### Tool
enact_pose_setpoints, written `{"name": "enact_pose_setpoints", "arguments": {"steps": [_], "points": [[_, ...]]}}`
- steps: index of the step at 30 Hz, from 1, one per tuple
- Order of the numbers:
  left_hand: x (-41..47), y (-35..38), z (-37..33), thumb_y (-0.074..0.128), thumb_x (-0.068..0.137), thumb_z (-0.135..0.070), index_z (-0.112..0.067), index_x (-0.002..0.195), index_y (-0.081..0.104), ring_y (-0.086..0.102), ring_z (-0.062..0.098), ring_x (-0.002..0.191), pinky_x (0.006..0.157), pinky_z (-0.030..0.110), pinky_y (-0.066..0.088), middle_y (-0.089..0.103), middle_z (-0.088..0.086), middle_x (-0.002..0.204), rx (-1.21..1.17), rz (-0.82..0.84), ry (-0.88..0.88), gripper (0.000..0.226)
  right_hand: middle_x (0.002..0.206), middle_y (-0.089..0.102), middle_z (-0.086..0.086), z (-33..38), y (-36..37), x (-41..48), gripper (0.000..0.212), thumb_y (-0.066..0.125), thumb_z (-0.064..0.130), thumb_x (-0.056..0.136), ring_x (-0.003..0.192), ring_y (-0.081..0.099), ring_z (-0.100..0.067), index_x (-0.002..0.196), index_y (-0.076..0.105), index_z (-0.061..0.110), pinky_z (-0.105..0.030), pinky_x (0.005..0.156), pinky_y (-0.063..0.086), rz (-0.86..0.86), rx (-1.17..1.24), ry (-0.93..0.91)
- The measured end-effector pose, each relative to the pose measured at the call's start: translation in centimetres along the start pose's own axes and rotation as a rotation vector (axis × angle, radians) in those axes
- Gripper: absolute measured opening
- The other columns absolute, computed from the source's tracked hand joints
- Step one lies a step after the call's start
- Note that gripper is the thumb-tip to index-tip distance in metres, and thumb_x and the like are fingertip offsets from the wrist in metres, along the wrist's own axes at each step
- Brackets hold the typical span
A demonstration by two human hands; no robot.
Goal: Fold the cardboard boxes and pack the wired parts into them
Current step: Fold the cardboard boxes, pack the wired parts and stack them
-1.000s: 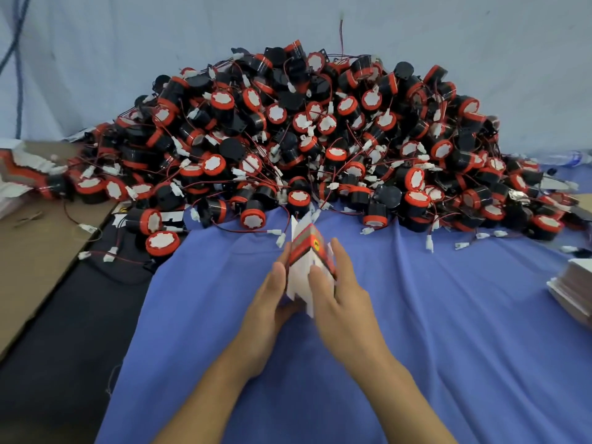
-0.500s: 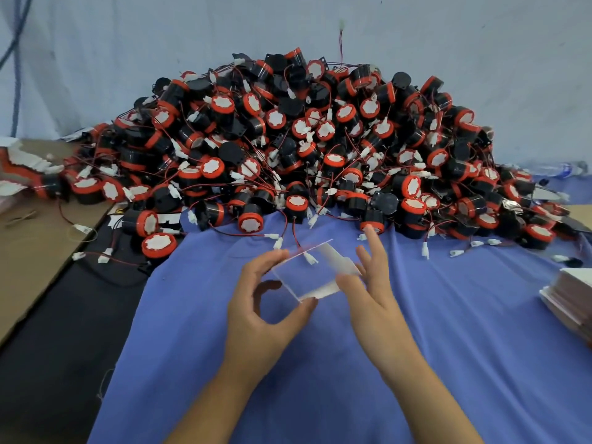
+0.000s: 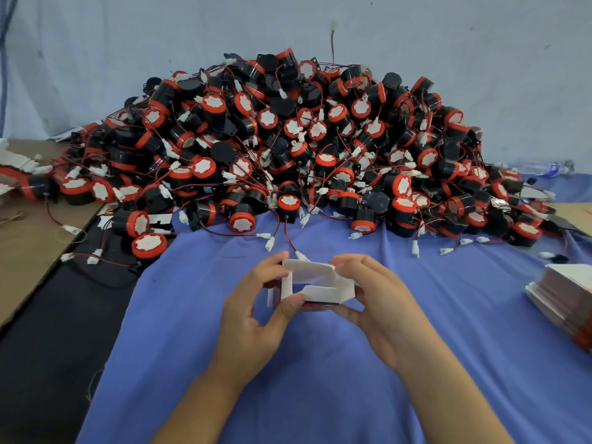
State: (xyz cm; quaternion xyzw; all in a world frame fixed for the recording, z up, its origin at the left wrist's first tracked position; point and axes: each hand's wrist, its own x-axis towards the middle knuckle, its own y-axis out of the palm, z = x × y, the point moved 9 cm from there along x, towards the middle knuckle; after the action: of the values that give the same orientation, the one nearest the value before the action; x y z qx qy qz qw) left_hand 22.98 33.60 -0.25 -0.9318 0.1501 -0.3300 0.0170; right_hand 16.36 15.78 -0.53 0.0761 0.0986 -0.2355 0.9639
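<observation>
From my feed I see both hands closed around one small cardboard box (image 3: 317,283), held at the middle of the view over the blue cloth (image 3: 320,386), just in front of the heap. The left hand (image 3: 256,315) grasps the box's left end, its thumb pressed on the near left corner and its fingers curled round the far side. The right hand (image 3: 381,312) grasps the right end, its fingers hooked over the far top edge and its thumb lying along the near lower side. The box is half formed: its open side faces me, white inside, with white flaps leaning inward, and a strip of red print shows along its near bottom edge. I cannot tell whether the box touches the cloth or is held just off it. Behind it the wired parts (image 3: 288,149) lie in a big mound against the pale backdrop (image 3: 128,43): black round bodies with red rims and white faces, trailing thin red and black wires with small white plugs. One such plug (image 3: 301,255) lies just beside the box's far edge. At the right edge of the view a stack of flat boxes (image 3: 567,293) rests on the cloth, well apart from the hands. To the left of the cloth the table (image 3: 48,331) shows dark, and a brown cardboard sheet (image 3: 28,245) lies beyond it, with a few parts spilling onto it.
</observation>
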Motion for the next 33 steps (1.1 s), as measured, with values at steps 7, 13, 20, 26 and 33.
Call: {"name": "enact_pose_setpoints", "arguments": {"steps": [7,13,20,26,33], "points": [[-0.1,-0.1,0.5,0.077,0.086,-0.039,-0.035,0.118,0.053,0.062,0.017,0.128,0.101,0.026,0.051,0.064,-0.014,0.135,-0.108,-0.028,-0.019,0.041,0.112,0.073,-0.002,0.3,0.5,0.6,0.042,0.058,-0.004,0.088,0.103,0.071,-0.028,0.095,0.08,0.03,-0.048,0.093,0.06,0.001,-0.224,-0.06],[0.0,0.0,1.1,0.061,0.095,-0.06,-0.041,0.13,0.061,0.057,0.012,0.13,0.102,0.028,0.051,0.059,-0.019,0.14,0.025,0.04,-0.041,0.04,0.095,0.072,0.012,0.9,0.9,1.0,0.052,0.051,-0.01,0.079,0.093,0.07,-0.019,0.09,0.078,0.032,-0.038,0.077,0.063,-0.029,-0.382,-0.132],[0.0,0.6,1.8,0.055,0.101,-0.048,-0.046,0.136,0.062,0.048,0.003,0.141,0.112,0.022,0.042,0.056,-0.025,0.145,-0.095,0.076,-0.172,0.035,0.101,0.073,0.004,1.6,0.8,0.6,0.046,0.059,-0.002,0.082,0.061,0.058,-0.004,0.095,0.077,0.037,-0.018,0.052,0.046,-0.078,-0.394,-0.174],[0.0,-0.1,3.3,0.078,0.081,-0.011,-0.034,0.128,0.07,0.068,0.014,0.118,0.087,0.025,0.058,0.072,-0.006,0.126,-0.415,-0.014,-0.346,0.052,0.106,0.074,0.008,2.8,2.0,-0.4,0.03,0.067,0.015,0.095,0.094,0.068,-0.007,0.1,0.079,0.042,-0.018,0.074,0.05,0.037,-0.244,-0.29],[0.0,-0.1,3.7,0.083,0.075,0.001,-0.012,0.116,0.076,0.072,0.021,0.11,0.09,0.03,0.059,0.077,0.004,0.115,-0.417,-0.049,-0.365,0.043,0.103,0.072,0.021,4.2,3.0,-1.1,0.043,0.066,0.003,0.092,0.101,0.068,-0.003,0.092,0.076,0.045,-0.019,0.083,0.056,-0.031,-0.43,-0.521]]}}
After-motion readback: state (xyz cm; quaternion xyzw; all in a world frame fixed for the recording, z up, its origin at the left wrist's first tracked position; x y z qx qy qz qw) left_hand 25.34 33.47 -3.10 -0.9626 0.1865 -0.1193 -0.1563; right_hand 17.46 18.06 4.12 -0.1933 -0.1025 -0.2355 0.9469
